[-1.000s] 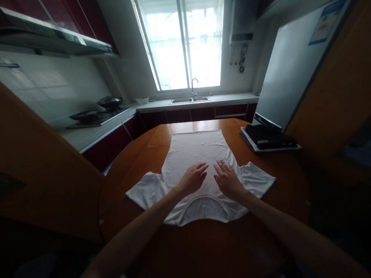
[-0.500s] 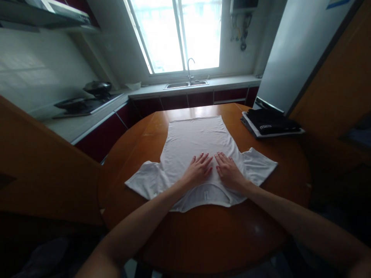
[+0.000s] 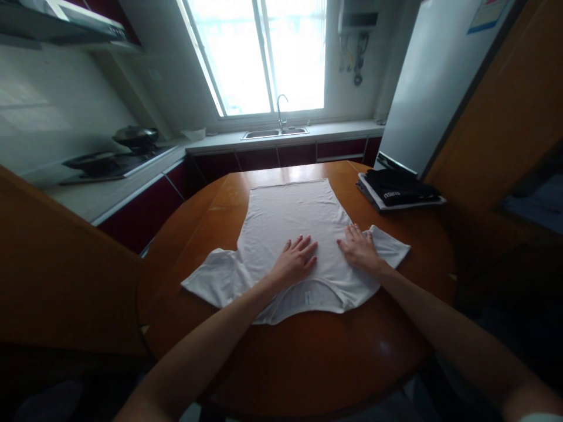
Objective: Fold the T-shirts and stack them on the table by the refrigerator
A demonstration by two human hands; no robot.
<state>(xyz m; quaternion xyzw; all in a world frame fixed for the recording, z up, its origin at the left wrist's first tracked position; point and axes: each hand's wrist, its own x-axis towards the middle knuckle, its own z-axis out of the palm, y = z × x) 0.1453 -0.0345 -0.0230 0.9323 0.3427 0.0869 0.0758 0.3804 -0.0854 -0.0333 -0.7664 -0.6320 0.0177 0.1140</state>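
A white T-shirt (image 3: 288,214) lies spread on the round wooden table (image 3: 334,363), its neck opening towards me and its hem at the far side. Both sleeves stick out to the sides, slightly rumpled. My left hand (image 3: 294,259) rests flat on the shirt's upper middle, just beyond the collar, fingers spread. Over by the shirt's right side, near the base of the right sleeve, my right hand (image 3: 358,248) presses flat with its fingers stretched out. Neither hand grasps the cloth.
Folded dark and white clothes (image 3: 398,189) are stacked at the table's far right. Beyond the table run a counter with a sink (image 3: 275,133) and a stove with pans (image 3: 136,138). A fridge (image 3: 422,88) stands at the right.
My right hand has slid right across the shirt, away from my left hand, towards the right sleeve. My left hand stays near the middle. The camera view has shifted a little.
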